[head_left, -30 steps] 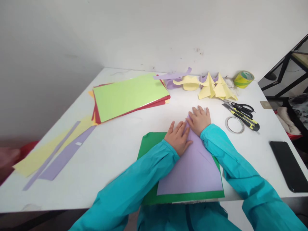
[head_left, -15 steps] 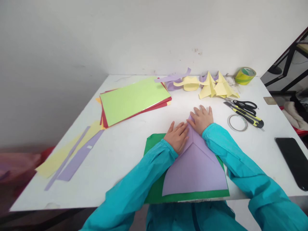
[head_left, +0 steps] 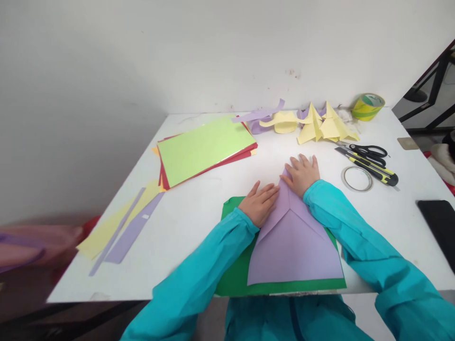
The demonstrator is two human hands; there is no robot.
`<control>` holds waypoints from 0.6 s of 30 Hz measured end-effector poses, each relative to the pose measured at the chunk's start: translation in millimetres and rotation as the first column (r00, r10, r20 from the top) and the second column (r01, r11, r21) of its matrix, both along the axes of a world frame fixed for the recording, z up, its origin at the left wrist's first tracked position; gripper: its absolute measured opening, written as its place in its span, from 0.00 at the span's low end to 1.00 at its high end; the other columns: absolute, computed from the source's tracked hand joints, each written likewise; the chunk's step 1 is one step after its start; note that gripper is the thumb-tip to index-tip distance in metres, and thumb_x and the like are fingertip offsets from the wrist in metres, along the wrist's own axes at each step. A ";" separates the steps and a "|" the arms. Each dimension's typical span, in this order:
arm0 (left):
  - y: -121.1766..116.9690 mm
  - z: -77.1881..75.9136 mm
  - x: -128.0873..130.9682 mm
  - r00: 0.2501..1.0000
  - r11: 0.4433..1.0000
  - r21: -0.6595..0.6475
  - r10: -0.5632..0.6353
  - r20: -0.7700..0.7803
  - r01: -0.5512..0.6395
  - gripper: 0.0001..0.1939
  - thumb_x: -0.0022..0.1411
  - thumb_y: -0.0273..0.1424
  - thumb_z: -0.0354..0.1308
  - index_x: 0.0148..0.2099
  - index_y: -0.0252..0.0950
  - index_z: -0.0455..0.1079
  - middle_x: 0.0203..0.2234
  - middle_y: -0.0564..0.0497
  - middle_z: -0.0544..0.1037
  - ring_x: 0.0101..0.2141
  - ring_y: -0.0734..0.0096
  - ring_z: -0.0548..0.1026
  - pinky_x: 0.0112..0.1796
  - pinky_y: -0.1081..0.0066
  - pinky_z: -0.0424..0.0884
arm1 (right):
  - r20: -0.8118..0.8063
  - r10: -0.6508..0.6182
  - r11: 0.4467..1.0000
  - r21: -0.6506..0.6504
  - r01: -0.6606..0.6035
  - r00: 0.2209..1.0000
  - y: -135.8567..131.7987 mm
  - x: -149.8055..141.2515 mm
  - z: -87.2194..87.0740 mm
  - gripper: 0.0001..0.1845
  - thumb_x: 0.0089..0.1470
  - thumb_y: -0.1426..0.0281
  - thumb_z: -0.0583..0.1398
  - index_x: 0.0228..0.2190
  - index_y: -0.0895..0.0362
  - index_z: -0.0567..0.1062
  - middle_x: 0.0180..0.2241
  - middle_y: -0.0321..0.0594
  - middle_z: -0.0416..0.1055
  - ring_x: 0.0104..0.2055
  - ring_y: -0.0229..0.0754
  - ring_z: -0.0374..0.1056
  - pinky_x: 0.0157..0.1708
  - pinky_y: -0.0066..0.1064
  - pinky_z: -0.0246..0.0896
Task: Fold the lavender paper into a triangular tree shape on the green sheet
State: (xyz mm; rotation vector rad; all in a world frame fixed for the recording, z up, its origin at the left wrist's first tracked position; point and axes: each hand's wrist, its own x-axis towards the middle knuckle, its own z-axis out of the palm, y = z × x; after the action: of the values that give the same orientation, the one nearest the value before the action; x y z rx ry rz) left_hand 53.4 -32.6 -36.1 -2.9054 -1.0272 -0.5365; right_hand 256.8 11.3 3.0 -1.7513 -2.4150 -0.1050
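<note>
A sheet of purple paper [head_left: 293, 253] lies over a green sheet [head_left: 232, 272] at the table's front edge. Its two upper sides are folded inward and meet along a middle crease, giving a pointed top. My left hand [head_left: 259, 203] rests flat on the left folded edge, fingers stretched toward the crease. Up by the tip, my right hand [head_left: 302, 174] presses down with fingers spread, covering part of the point. Neither hand grips anything.
Light green and red sheets [head_left: 206, 149] are stacked at back left, paper strips [head_left: 133, 232] at left. Along the wall stand folded yellow paper shapes [head_left: 327, 125] and a yellow tape roll [head_left: 368, 107]. Rightward lie scissors [head_left: 369, 152], a cutter knife [head_left: 377, 171], a tape ring [head_left: 356, 179] and a black phone [head_left: 439, 225].
My left hand has slid slightly down and outward along the fold, away from the middle crease. My right hand stays near the tip. The whole view has shifted a little.
</note>
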 end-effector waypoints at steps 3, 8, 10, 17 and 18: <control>-5.7 -0.8 -0.8 1.000 1.000 -0.008 0.021 -0.010 -0.021 0.19 0.68 0.27 0.44 0.58 0.32 0.65 0.54 0.40 0.71 0.59 0.59 0.62 0.61 0.46 0.49 | 0.003 -0.001 1.000 -0.008 0.001 1.000 -0.4 0.0 0.2 0.26 0.62 0.54 0.48 0.53 0.53 0.69 0.60 0.45 0.61 0.63 0.60 0.48 0.59 0.63 0.35; -16.0 -1.1 -3.1 1.000 1.000 0.000 0.031 -0.006 -0.031 0.19 0.68 0.26 0.42 0.57 0.33 0.65 0.54 0.40 0.71 0.59 0.59 0.63 0.60 0.44 0.50 | 0.015 -0.005 1.000 -0.008 0.005 1.000 0.4 0.2 0.2 0.25 0.62 0.54 0.48 0.53 0.53 0.69 0.60 0.44 0.61 0.63 0.59 0.48 0.59 0.63 0.35; -20.5 -1.1 -4.9 0.999 0.999 0.011 0.032 0.006 -0.032 0.19 0.68 0.25 0.42 0.57 0.33 0.65 0.53 0.40 0.71 0.59 0.58 0.63 0.60 0.44 0.51 | 0.017 -0.005 1.000 -0.013 0.006 1.000 0.9 0.1 0.2 0.26 0.62 0.54 0.48 0.53 0.53 0.69 0.60 0.44 0.61 0.63 0.59 0.48 0.59 0.63 0.35; -34.9 -0.2 -13.0 0.999 0.996 0.084 0.000 0.054 -0.005 0.19 0.68 0.25 0.41 0.56 0.31 0.66 0.53 0.40 0.72 0.59 0.58 0.64 0.59 0.45 0.54 | 0.011 -0.008 1.000 -0.012 0.008 1.000 1.2 -0.3 -0.4 0.26 0.62 0.54 0.48 0.54 0.53 0.69 0.60 0.44 0.61 0.63 0.59 0.48 0.59 0.63 0.34; -36.8 0.1 -14.0 0.998 0.996 0.091 -0.004 0.060 -0.002 0.19 0.68 0.25 0.41 0.56 0.31 0.66 0.53 0.40 0.72 0.58 0.58 0.64 0.59 0.45 0.54 | 0.010 -0.008 1.000 -0.011 0.008 1.000 1.0 -0.2 -0.4 0.26 0.62 0.54 0.48 0.53 0.53 0.69 0.60 0.44 0.61 0.63 0.59 0.48 0.59 0.63 0.35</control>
State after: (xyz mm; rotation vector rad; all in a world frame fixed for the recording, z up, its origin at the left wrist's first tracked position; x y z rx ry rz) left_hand 39.4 -69.4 -36.1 -2.8272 -0.9806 -0.6559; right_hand 256.6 12.3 2.6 -1.7691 -2.4206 -0.1025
